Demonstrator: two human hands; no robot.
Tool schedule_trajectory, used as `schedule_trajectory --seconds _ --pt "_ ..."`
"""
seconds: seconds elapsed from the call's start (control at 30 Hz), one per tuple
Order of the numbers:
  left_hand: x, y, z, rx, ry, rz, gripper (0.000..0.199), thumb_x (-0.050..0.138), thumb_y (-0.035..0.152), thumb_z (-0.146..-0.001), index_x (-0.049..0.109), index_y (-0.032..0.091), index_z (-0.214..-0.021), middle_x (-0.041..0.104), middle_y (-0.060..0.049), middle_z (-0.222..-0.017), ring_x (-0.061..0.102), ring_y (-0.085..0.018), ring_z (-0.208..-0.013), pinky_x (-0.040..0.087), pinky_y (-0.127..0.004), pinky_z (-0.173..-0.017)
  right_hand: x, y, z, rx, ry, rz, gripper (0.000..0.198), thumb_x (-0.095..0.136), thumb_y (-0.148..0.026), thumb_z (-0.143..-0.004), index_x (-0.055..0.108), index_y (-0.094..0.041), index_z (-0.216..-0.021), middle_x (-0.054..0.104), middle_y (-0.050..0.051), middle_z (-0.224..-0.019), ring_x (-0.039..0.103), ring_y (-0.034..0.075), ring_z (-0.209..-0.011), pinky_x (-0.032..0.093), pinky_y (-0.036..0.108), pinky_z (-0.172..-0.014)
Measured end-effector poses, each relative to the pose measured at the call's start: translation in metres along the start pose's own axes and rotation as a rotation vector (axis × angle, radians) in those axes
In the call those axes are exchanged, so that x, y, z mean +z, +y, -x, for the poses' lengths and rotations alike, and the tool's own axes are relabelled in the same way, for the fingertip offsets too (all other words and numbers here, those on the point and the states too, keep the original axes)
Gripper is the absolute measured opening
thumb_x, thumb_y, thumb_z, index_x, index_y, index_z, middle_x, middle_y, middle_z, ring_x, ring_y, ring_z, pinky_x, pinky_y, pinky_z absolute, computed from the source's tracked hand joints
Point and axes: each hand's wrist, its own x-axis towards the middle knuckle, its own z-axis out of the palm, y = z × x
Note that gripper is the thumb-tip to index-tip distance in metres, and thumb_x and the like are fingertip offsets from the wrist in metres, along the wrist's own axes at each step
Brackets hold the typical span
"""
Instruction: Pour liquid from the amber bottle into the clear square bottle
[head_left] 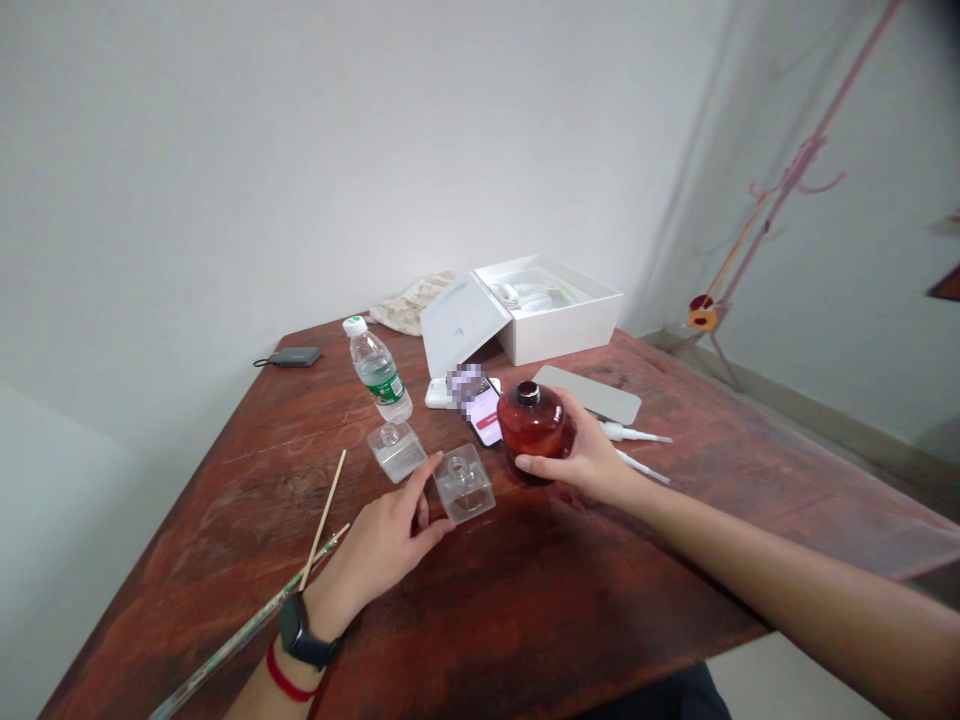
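My right hand (pixel 589 455) is wrapped round a squat amber bottle (pixel 529 430) with an uncapped neck, its thumb across the front. A clear square bottle (pixel 465 490) with an open neck stands to the left of it. At that bottle's left side is my left hand (pixel 397 525), index fingertip at the back corner and thumb at the front corner. Just behind those fingers stands a second clear square bottle (pixel 396 455), also open. Two white pump heads (pixel 619 432) with thin tubes lie behind my right hand, partly covered by it.
A water bottle (pixel 379 375) stands behind the clear bottles. Farther back are a lit phone (pixel 486 420), an open white box (pixel 562 335), a silver slab (pixel 600 395), a cloth (pixel 412 305) and a dark grey device (pixel 294 357). Thin sticks (pixel 324 515) lie by my left wrist.
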Motion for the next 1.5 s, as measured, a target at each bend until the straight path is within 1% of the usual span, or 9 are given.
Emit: schedule_trajectory --seconds 0.13,0.23,0.37,0.5,0.63,0.9,1.1,1.3,1.5 --pt "0.001 -0.001 0.001 0.008 0.006 0.002 0.080 0.064 0.040 -0.101 0.031 0.024 -0.172 0.076 -0.001 -0.090 0.074 -0.024 -0.078 0.049 -0.032 -0.074 -0.004 0.000 -0.001 0.004 -0.007 0.038 0.081 0.102 -0.044 -0.068 0.064 -0.026 -0.137 0.074 0.013 -0.139 0.072 0.039 -0.130 0.051 0.060 -0.122" --pt "0.001 -0.001 0.001 0.001 0.004 -0.001 0.080 0.064 0.041 -0.102 0.031 0.024 -0.173 0.077 -0.001 -0.091 0.074 -0.024 -0.078 0.049 -0.032 -0.074 -0.009 -0.001 -0.003 -0.021 -0.067 0.097 0.083 0.101 -0.043 -0.071 0.062 -0.028 -0.143 0.073 0.012 -0.143 0.071 0.039 -0.132 0.053 0.060 -0.119" --pt "0.000 0.002 0.001 -0.017 0.018 -0.026 0.078 0.064 0.040 -0.102 0.033 0.025 -0.172 0.077 -0.001 -0.093 0.075 -0.024 -0.080 0.050 -0.033 -0.075 -0.014 -0.002 -0.005 -0.100 -0.161 0.269 0.085 0.101 -0.039 -0.070 0.065 -0.028 -0.146 0.073 0.012 -0.146 0.069 0.041 -0.136 0.052 0.061 -0.120" --pt "0.002 0.001 0.002 -0.009 0.065 -0.033 0.076 0.067 0.041 -0.100 0.038 0.026 -0.169 0.077 -0.002 -0.098 0.075 -0.024 -0.083 0.051 -0.033 -0.076 -0.016 -0.001 -0.005 -0.112 -0.203 0.384 0.087 0.100 -0.040 -0.071 0.065 -0.026 -0.149 0.074 0.014 -0.145 0.071 0.041 -0.133 0.054 0.062 -0.118" --pt "0.002 0.001 0.003 0.015 0.106 -0.040 0.074 0.069 0.043 -0.099 0.043 0.027 -0.166 0.076 -0.003 -0.108 0.073 -0.023 -0.082 0.052 -0.033 -0.075 -0.015 -0.001 -0.004 -0.104 -0.230 0.395 0.087 0.099 -0.039 -0.072 0.064 -0.026 -0.150 0.076 0.014 -0.142 0.074 0.038 -0.128 0.056 0.059 -0.116" --pt "0.005 -0.004 0.001 0.029 0.137 0.004 0.074 0.069 0.046 -0.099 0.044 0.028 -0.166 0.077 -0.003 -0.111 0.073 -0.022 -0.080 0.052 -0.032 -0.073 -0.016 0.000 -0.005 -0.124 -0.246 0.425 0.087 0.098 -0.037 -0.072 0.062 -0.025 -0.151 0.076 0.014 -0.141 0.075 0.037 -0.126 0.057 0.057 -0.114" --pt "0.006 -0.003 0.000 0.042 0.128 0.034 0.073 0.068 0.044 -0.099 0.044 0.028 -0.166 0.078 0.001 -0.099 0.072 -0.021 -0.075 0.051 -0.031 -0.071 -0.016 -0.004 -0.005 -0.105 -0.275 0.437 0.084 0.094 -0.034 -0.077 0.057 -0.026 -0.152 0.075 0.013 -0.142 0.075 0.035 -0.127 0.059 0.053 -0.111" --pt "0.003 0.001 0.002 0.036 0.115 0.024 0.072 0.068 0.043 -0.099 0.045 0.026 -0.165 0.078 0.002 -0.096 0.072 -0.021 -0.073 0.051 -0.031 -0.070 -0.015 -0.005 -0.006 -0.108 -0.262 0.441 0.081 0.094 -0.034 -0.075 0.058 -0.027 -0.147 0.075 0.012 -0.140 0.075 0.035 -0.125 0.058 0.053 -0.112" --pt "0.003 0.002 0.002 0.035 0.106 0.025 0.071 0.067 0.043 -0.100 0.044 0.026 -0.165 0.079 0.001 -0.094 0.073 -0.021 -0.073 0.052 -0.031 -0.069 -0.016 -0.003 -0.006 -0.106 -0.265 0.449 0.083 0.095 -0.036 -0.075 0.057 -0.027 -0.148 0.074 0.013 -0.143 0.074 0.036 -0.128 0.059 0.053 -0.112"
